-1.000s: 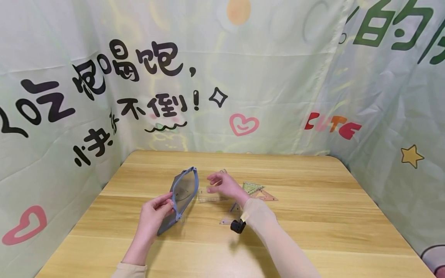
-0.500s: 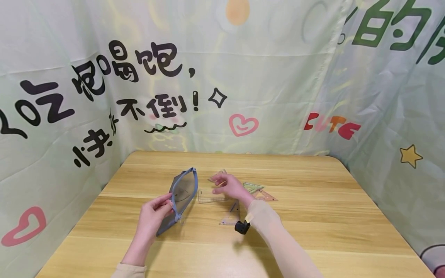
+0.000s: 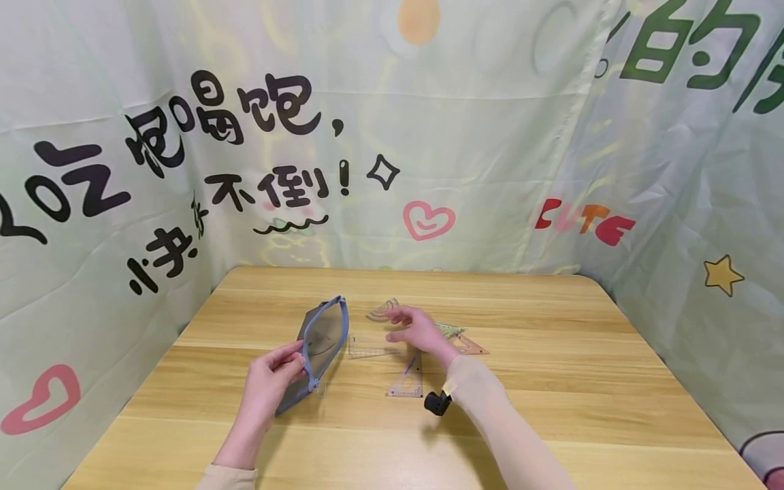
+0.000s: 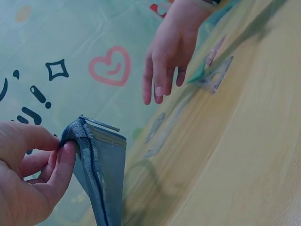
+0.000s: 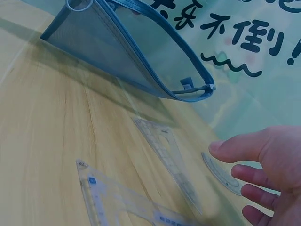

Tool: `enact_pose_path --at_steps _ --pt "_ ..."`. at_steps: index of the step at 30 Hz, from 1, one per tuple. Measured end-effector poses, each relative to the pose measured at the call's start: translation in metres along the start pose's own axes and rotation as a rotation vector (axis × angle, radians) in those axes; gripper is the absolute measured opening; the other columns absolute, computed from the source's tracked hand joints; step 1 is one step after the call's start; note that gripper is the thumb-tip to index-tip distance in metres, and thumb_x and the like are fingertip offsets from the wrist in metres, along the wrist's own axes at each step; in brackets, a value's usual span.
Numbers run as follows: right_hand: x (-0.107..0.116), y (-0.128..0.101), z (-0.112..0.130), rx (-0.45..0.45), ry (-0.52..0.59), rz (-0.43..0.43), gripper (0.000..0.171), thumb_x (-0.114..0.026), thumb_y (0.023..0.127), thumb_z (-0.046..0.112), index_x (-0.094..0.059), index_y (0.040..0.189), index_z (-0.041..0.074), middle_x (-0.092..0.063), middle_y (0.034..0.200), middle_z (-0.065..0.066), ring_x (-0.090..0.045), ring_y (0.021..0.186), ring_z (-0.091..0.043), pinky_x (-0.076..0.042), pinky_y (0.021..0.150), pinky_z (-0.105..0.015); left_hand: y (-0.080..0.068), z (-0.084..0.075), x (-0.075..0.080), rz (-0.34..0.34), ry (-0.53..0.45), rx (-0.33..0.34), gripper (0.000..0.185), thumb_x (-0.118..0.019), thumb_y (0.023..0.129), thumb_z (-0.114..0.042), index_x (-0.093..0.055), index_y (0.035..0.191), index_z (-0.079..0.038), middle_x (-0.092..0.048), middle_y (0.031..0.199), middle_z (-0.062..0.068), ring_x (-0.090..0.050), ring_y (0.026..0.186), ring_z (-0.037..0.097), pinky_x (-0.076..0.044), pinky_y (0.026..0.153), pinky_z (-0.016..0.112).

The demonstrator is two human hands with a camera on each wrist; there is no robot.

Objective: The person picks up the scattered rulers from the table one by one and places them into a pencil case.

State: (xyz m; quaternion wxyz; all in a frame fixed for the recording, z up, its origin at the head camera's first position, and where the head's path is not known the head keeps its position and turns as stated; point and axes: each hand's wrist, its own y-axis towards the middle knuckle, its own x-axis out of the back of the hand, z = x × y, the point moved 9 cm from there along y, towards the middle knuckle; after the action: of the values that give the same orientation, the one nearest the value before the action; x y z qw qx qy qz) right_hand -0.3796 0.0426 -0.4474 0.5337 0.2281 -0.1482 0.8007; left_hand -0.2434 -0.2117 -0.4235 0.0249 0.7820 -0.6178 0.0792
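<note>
In the head view my left hand pinches the rim of a blue mesh zipper pouch, whose mouth gapes to the right. The left wrist view shows thumb and fingers on the zipper edge. My right hand hovers over the drawing tools, fingers loosely bent and holding nothing. Beyond its fingertips lies a clear protractor. A long clear set square lies between pouch and hand, and a purplish set square is nearer me. Green and orange set squares are partly behind the right hand.
Everything lies on a wooden table. Printed cloth hangs behind it and along both sides. A small black camera is strapped at my right wrist, low over the tabletop.
My right hand has drawn back from beside the pouch's mouth toward the right, uncovering the protractor and more of the purplish set square. The left hand and pouch stay put.
</note>
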Motion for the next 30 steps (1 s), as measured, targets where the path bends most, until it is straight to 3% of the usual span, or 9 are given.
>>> enact_pose_path --at_steps 14,30 --pt "0.025 -0.009 -0.013 -0.032 -0.068 -0.043 0.051 -0.078 0.082 0.012 -0.061 0.130 0.009 -0.062 0.128 -0.014 -0.055 0.120 -0.033 -0.049 0.103 -0.052 0.000 0.000 0.001 0.008 0.004 -0.001 0.038 -0.060 0.095 -0.001 -0.058 0.133 0.005 -0.063 0.097 0.002 -0.062 0.083 0.001 -0.059 0.077 0.013" --pt "0.045 -0.023 -0.026 0.022 -0.170 -0.056 0.054 -0.079 0.082 0.014 -0.060 0.133 0.009 -0.063 0.128 -0.013 -0.057 0.119 -0.030 -0.050 0.103 -0.051 0.002 0.002 0.001 0.005 0.007 -0.005 0.038 -0.061 0.095 -0.002 -0.059 0.132 0.005 -0.064 0.096 0.002 -0.062 0.083 0.001 -0.060 0.076 0.014"
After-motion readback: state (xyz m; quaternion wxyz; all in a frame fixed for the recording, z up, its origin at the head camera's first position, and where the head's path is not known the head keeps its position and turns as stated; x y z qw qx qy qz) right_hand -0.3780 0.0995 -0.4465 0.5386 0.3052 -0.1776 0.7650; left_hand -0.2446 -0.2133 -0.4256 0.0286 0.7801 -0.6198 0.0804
